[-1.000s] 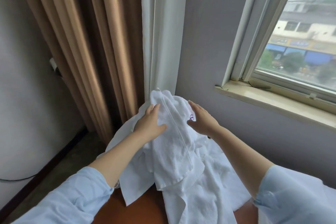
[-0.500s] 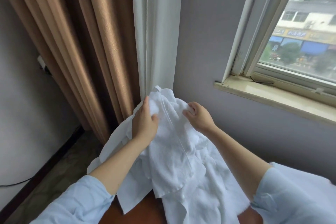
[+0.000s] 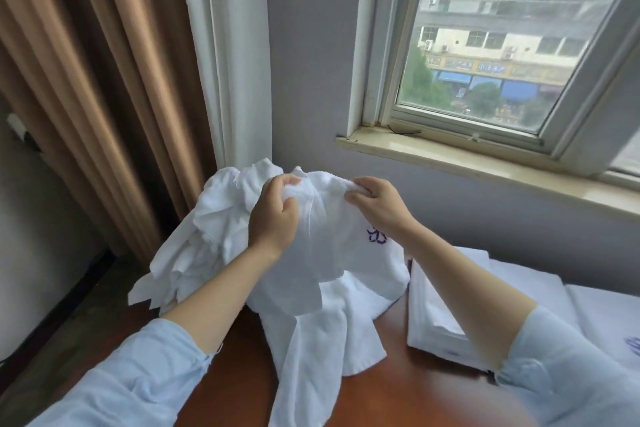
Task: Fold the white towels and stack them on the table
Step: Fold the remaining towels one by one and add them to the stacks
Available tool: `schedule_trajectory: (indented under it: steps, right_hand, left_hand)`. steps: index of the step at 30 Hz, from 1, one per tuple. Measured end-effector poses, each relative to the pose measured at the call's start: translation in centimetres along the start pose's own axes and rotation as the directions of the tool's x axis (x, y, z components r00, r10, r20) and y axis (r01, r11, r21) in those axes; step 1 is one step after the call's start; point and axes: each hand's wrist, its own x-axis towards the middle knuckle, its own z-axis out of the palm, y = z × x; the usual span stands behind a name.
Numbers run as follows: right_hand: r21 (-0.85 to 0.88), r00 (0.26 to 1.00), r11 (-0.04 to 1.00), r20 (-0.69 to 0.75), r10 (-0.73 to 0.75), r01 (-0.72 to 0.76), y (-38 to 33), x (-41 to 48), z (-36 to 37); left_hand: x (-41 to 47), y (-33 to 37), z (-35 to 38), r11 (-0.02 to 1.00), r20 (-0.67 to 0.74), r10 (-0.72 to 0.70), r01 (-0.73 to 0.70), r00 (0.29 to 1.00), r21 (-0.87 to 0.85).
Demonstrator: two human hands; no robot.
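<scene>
While the crumpled white towel (image 3: 329, 263) is held up above the brown counter (image 3: 242, 360), its lower end trails onto the wood. The left hand (image 3: 273, 218) grips the towel's upper edge with curled fingers. The right hand (image 3: 379, 206) pinches the same edge just beside it. A blue mark (image 3: 376, 236) shows on the held towel. Folded towels (image 3: 433, 322) lie stacked on the counter under the right forearm.

No wording can be read with certainty. A blue embroidered mark (image 3: 375, 237) is carried on the white towel (image 3: 332, 253), but its characters cannot be made out. Chinese lettering is seen on a shop sign (image 3: 491, 68) outside, too blurred to read.
</scene>
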Motion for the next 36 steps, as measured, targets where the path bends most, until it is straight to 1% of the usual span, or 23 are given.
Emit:
schedule_trajectory:
  steps: [3,6,8,14,18,20,23,25,28,31,34,36]
  right_hand:
    - [-0.033,0.998,0.998,0.02,0.053,-0.052,0.7,-3.1,-2.6]
    - [-0.067,0.995,0.993,0.025,0.095,-0.093,1.6,-6.1,-5.7]
    - [-0.082,0.993,0.99,0.015,0.116,-0.115,2.3,-8.1,-8.1]
    - [-0.086,0.982,0.981,-0.09,0.164,-0.172,4.5,-14.3,-16.0]
    - [-0.102,0.968,0.972,-0.159,0.193,-0.21,6.1,-18.4,-20.6]
    - [-0.14,0.957,0.962,-0.202,0.206,-0.236,7.0,-20.6,-22.4]
    - [-0.218,0.939,0.929,-0.239,0.247,-0.3,8.8,-24.0,-24.3]
    - [-0.231,0.931,0.911,-0.212,0.296,-0.342,10.5,-26.5,-24.8]
    - [-0.241,0.919,0.887,-0.118,0.376,-0.394,14.1,-30.6,-24.1]
    - [-0.271,0.881,0.848,-0.006,0.473,-0.456,17.9,-35.1,-22.4]
    - [-0.246,0.837,0.826,0.09,0.54,-0.507,21.0,-39.5,-20.6]
    - [-0.227,0.795,0.796,0.118,0.594,-0.561,22.6,-42.3,-19.6]
  left_hand:
    - [-3.0,2.7,1.5,0.999,0.06,0.048,-0.047,0.997,-0.014]
    - [-5.7,5.4,3.3,0.997,0.11,0.066,-0.062,0.992,-0.036]
    - [-7.2,7.0,4.8,0.996,0.138,0.089,-0.087,0.986,-0.02]
    - [-10.8,11.8,9.8,0.986,0.19,0.157,-0.165,0.969,0.024]
    - [-13.6,14.9,12.7,0.962,0.257,0.249,-0.27,0.934,0.049]
    - [-15.1,15.8,13.9,0.955,0.302,0.269,-0.294,0.915,0.042]
    - [-17.9,16.0,15.5,0.969,0.429,0.217,-0.246,0.877,0.014]
    - [-20.2,15.8,16.6,0.974,0.526,0.159,-0.221,0.835,0.055]
    - [-24.3,14.7,18.3,0.968,0.632,0.077,-0.21,0.771,0.138]
    - [-28.4,13.1,19.9,0.946,0.715,-0.012,-0.223,0.699,0.234]
    - [-31.9,11.5,21.0,0.896,0.79,-0.096,-0.293,0.605,0.333]
    - [-34.0,10.5,21.4,0.864,0.822,-0.147,-0.334,0.55,0.378]
